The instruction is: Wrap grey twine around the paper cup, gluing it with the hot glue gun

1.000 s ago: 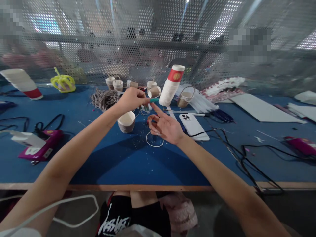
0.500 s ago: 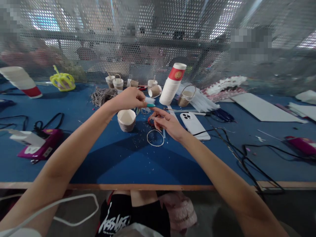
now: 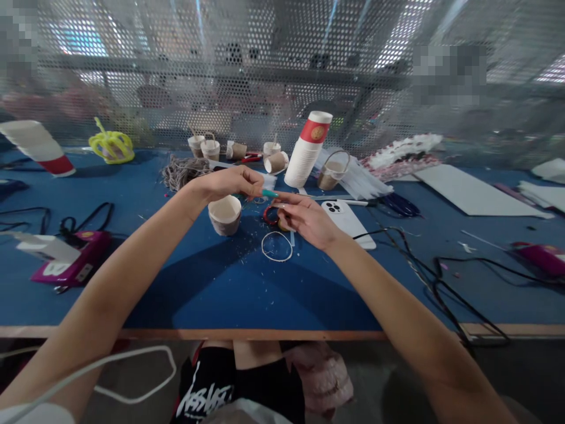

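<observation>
My left hand (image 3: 242, 181) is closed in a pinch on a slim teal tool (image 3: 269, 193), whose kind I cannot make out. My right hand (image 3: 309, 219) is beside it, index fingertip at the teal end and the other fingers curled together; what they hold, if anything, is unclear. Just left of those fingers lies a red ring-shaped handle (image 3: 267, 217), partly hidden. A paper cup (image 3: 225, 219) wrapped in grey-beige cord stands upright below my left hand. Nearer me, a thin white ring (image 3: 276, 259) lies flat among small scraps.
Behind my hands are grey cord (image 3: 179, 174), small cord-wrapped cups (image 3: 210, 151), a leaning stack of paper cups (image 3: 304, 159) and a handled basket (image 3: 332, 175). A white phone (image 3: 348, 227) lies right. Black cables (image 3: 410, 265) and a purple power strip (image 3: 83, 259) flank the work area.
My right hand has shifted slightly right, so more of the red handle shows. My left hand has turned a little and still pinches the teal tool.
</observation>
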`<state>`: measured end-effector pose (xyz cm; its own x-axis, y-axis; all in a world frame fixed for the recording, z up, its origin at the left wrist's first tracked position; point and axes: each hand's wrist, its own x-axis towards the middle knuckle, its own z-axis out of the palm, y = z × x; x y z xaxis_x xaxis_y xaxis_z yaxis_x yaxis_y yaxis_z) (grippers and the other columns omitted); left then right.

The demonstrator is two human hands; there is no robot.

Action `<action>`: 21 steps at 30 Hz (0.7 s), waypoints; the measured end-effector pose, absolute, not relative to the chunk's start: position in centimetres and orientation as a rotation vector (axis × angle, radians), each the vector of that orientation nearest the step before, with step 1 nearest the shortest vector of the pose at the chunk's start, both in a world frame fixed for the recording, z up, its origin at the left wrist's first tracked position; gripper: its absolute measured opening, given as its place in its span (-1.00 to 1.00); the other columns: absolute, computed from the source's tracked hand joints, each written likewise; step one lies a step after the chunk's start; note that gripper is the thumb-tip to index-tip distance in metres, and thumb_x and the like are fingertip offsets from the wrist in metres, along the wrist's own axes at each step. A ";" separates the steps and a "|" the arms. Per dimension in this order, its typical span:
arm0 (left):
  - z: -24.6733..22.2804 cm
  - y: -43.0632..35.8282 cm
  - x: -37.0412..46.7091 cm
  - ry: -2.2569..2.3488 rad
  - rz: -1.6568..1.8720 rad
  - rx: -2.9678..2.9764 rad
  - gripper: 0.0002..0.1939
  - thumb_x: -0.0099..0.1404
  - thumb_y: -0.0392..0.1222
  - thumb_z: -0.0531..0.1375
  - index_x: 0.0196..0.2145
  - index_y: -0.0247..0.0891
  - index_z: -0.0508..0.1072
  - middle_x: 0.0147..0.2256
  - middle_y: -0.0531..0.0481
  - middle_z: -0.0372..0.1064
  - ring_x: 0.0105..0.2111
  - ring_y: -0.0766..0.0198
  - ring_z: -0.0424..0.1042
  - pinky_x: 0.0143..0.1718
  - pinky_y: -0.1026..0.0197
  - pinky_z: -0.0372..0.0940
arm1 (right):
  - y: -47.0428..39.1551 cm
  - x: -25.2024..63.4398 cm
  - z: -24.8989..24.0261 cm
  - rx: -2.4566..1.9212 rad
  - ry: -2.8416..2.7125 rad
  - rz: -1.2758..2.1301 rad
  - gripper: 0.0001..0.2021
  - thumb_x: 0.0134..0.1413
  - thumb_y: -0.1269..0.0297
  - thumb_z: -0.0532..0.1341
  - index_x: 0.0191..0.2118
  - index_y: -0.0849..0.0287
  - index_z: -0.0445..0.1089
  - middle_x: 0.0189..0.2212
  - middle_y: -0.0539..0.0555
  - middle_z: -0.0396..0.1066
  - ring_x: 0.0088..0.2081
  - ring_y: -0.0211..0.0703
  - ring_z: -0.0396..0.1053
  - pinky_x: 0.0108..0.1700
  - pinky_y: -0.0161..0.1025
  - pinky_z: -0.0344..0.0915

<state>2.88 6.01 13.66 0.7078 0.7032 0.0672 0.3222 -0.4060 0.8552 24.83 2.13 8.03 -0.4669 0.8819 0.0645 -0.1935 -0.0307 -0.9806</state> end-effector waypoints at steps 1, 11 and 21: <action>13.6 6.0 2.9 0.784 0.528 2.012 -0.57 0.22 -0.12 0.25 -0.69 -0.21 0.19 -0.64 0.10 0.09 -0.59 0.39 0.10 -0.47 0.17 0.17 | 2.1 24.8 8.0 -0.770 -1.423 1.617 -0.74 0.09 0.46 0.22 -0.10 0.15 0.52 -0.42 -0.02 0.46 -0.55 -0.39 0.20 -0.52 -0.36 0.13; 14.1 6.5 0.6 0.966 0.843 1.832 -0.72 0.31 -0.17 0.21 -0.56 -0.24 0.41 -0.48 0.02 0.43 -0.40 0.32 0.42 -0.29 0.12 0.37 | 3.3 27.0 8.6 -0.747 -1.263 1.584 -0.79 0.02 0.42 0.24 -0.18 0.11 0.47 -0.34 -0.04 0.36 -0.52 -0.38 0.16 -0.59 -0.39 0.03; 13.3 6.2 1.8 1.404 0.954 2.173 -0.82 0.20 -0.20 0.27 -0.52 -0.30 0.55 -0.55 -0.02 0.53 -0.63 0.36 0.41 -0.46 0.24 0.40 | 2.6 26.4 8.6 -0.547 -1.084 1.997 -0.59 0.31 0.09 0.12 -0.55 0.18 0.24 -0.57 -0.14 -0.03 -0.59 -0.39 -0.27 -0.59 -0.44 -0.04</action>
<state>1.81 6.18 13.26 0.2695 0.9030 0.3345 0.6437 -0.4273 0.6349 26.39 2.63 8.57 -0.6011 0.7992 -0.0046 -0.4316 -0.3294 -0.8398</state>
